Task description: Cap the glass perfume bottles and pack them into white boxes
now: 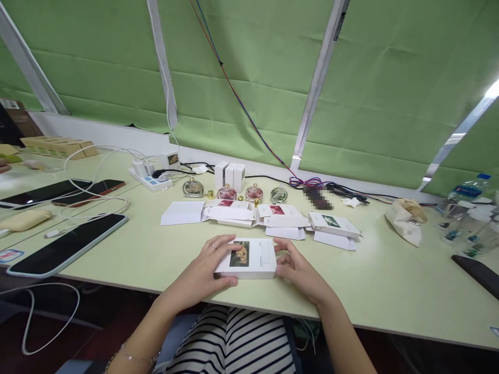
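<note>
A white cardboard box point(257, 271) with a picture of orange flowers lies flat near the table's front edge. My left hand point(208, 267) grips its left end, fingers over the top and thumb along the front side. At the right end, my right hand point(298, 270) has its curled fingers and thumb against the box. Behind it lie opened white boxes with red pictures point(277, 210) and one with a green picture point(331, 222), flaps folded out. Several round glass bottles stand farther back, among them a dark one point(193, 188), a pink one point(254, 193) and a green one point(279, 194).
Small gold caps point(210, 195) sit among the bottles, with small white boxes point(230, 176) behind. Phones point(70, 246) and white cables lie left, near a power strip point(152, 179). At right are a cloth bag point(405, 221), clear bottles point(470, 223) and a dark object point(477, 275).
</note>
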Demonstrator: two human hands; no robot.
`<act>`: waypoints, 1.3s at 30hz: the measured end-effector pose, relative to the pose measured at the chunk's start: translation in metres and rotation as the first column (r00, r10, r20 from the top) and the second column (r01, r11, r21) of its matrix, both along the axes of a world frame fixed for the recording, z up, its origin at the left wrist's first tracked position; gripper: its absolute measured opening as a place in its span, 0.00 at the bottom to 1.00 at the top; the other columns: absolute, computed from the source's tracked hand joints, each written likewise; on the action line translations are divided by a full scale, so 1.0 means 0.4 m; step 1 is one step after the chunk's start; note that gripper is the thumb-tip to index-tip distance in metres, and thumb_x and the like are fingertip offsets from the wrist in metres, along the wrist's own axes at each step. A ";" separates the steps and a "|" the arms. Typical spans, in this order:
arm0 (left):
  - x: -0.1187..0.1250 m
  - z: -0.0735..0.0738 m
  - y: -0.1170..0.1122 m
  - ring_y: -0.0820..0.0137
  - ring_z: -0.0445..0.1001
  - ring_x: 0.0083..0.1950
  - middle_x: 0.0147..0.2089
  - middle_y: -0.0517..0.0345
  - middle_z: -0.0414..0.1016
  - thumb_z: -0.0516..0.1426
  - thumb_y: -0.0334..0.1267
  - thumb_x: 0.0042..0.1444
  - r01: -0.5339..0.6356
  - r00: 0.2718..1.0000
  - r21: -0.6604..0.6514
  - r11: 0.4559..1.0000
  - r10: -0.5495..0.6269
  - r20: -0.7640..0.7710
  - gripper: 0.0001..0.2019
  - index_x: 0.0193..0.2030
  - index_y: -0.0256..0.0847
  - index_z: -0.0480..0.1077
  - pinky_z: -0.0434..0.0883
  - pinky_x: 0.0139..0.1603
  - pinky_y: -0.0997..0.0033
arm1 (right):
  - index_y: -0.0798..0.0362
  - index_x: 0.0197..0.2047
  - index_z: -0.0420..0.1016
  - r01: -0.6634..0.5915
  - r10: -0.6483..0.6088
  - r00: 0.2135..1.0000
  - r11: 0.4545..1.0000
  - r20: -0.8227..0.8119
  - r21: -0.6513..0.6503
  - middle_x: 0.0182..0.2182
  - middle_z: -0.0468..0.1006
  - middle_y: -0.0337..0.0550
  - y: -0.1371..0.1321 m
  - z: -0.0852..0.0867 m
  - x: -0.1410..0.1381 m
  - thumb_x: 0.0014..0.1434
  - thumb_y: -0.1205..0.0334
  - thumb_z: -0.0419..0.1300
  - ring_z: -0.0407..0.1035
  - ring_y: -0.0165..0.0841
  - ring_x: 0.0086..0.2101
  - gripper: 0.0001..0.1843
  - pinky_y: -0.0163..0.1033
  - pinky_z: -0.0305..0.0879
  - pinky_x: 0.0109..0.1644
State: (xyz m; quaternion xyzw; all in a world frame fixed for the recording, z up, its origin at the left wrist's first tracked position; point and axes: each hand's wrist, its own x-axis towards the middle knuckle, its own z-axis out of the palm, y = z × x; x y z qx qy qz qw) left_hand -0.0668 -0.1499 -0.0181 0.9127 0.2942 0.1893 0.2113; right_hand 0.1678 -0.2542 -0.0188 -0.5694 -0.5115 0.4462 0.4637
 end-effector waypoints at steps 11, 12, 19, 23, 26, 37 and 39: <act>0.003 -0.004 0.002 0.57 0.48 0.66 0.65 0.55 0.52 0.58 0.41 0.53 0.002 1.000 0.014 1.000 -0.002 0.006 0.23 0.56 0.50 0.61 0.58 0.62 0.54 | 0.49 0.52 0.59 0.087 -0.088 0.996 0.996 -0.021 -0.023 0.48 0.62 0.44 0.014 -0.011 -0.002 0.52 0.59 0.57 0.64 0.28 0.33 0.23 0.36 0.65 0.37; 0.002 -0.005 0.002 0.57 0.48 0.66 0.65 0.54 0.52 0.58 0.41 0.53 0.003 1.000 0.019 1.000 -0.004 0.009 0.23 0.56 0.50 0.61 0.58 0.62 0.54 | 0.50 0.51 0.59 0.090 -0.091 0.995 0.996 -0.029 -0.026 0.48 0.62 0.44 0.014 -0.009 -0.003 0.52 0.58 0.58 0.64 0.29 0.34 0.23 0.36 0.65 0.37; 0.000 -0.009 0.003 0.57 0.48 0.66 0.65 0.54 0.52 0.58 0.41 0.54 0.015 1.000 0.024 1.000 -0.015 0.020 0.23 0.57 0.50 0.60 0.58 0.62 0.53 | 0.51 0.45 0.61 0.105 -0.108 0.993 0.993 -0.053 -0.048 0.31 0.68 0.38 0.016 -0.002 -0.009 0.53 0.60 0.57 0.64 0.30 0.32 0.16 0.37 0.64 0.36; -0.001 -0.009 0.001 0.57 0.47 0.66 0.65 0.54 0.52 0.58 0.40 0.54 0.014 1.000 0.022 1.000 -0.014 0.017 0.23 0.57 0.50 0.60 0.58 0.62 0.53 | 0.51 0.43 0.62 0.126 -0.128 0.990 0.992 -0.060 -0.023 0.38 0.67 0.41 0.020 -0.010 -0.008 0.52 0.60 0.57 0.64 0.29 0.32 0.15 0.36 0.64 0.34; -0.001 -0.011 0.003 0.57 0.48 0.66 0.65 0.54 0.52 0.58 0.41 0.54 0.019 1.000 0.027 0.999 -0.020 0.024 0.23 0.57 0.50 0.60 0.58 0.62 0.54 | 0.50 0.43 0.63 0.139 -0.140 0.989 0.990 -0.054 -0.012 0.40 0.66 0.41 0.023 -0.016 -0.007 0.52 0.60 0.57 0.64 0.28 0.31 0.14 0.35 0.64 0.32; 0.000 -0.011 0.004 0.57 0.45 0.67 0.65 0.54 0.51 0.58 0.41 0.54 0.023 1.000 0.010 1.000 -0.023 0.019 0.23 0.57 0.51 0.59 0.57 0.62 0.52 | 0.50 0.46 0.65 0.128 -0.128 0.992 0.992 -0.001 -0.016 0.39 0.66 0.40 0.017 -0.005 -0.014 0.54 0.59 0.55 0.63 0.28 0.31 0.15 0.35 0.65 0.33; 0.000 -0.009 0.002 0.57 0.45 0.67 0.65 0.54 0.51 0.58 0.42 0.54 0.016 1.000 0.003 1.000 -0.016 0.013 0.23 0.57 0.51 0.59 0.57 0.62 0.52 | 0.51 0.46 0.65 0.121 -0.121 0.993 0.992 0.009 -0.024 0.38 0.68 0.40 0.015 -0.004 -0.015 0.54 0.59 0.55 0.63 0.29 0.31 0.15 0.35 0.65 0.34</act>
